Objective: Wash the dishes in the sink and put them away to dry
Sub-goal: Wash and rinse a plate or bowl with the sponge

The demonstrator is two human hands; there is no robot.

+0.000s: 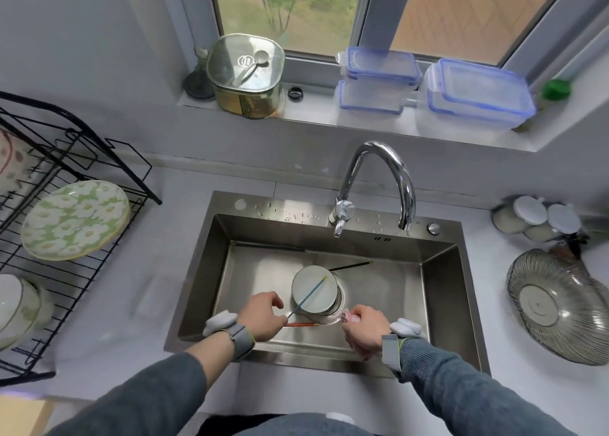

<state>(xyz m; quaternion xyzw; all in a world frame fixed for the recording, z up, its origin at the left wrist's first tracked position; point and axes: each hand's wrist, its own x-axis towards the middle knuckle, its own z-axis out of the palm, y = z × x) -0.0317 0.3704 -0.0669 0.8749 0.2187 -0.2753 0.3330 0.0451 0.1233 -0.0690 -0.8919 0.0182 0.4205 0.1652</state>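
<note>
left hand pinches blue chopstick across upturned white bowl mid-sink | right hand clutches pink cloth

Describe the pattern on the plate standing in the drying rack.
White flowers on green, on the plate; head view.

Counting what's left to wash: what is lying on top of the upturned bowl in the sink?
A blue chopstick lies across the bowl, its near end held by the left hand. Whatever is under the bowl is hidden.
</note>
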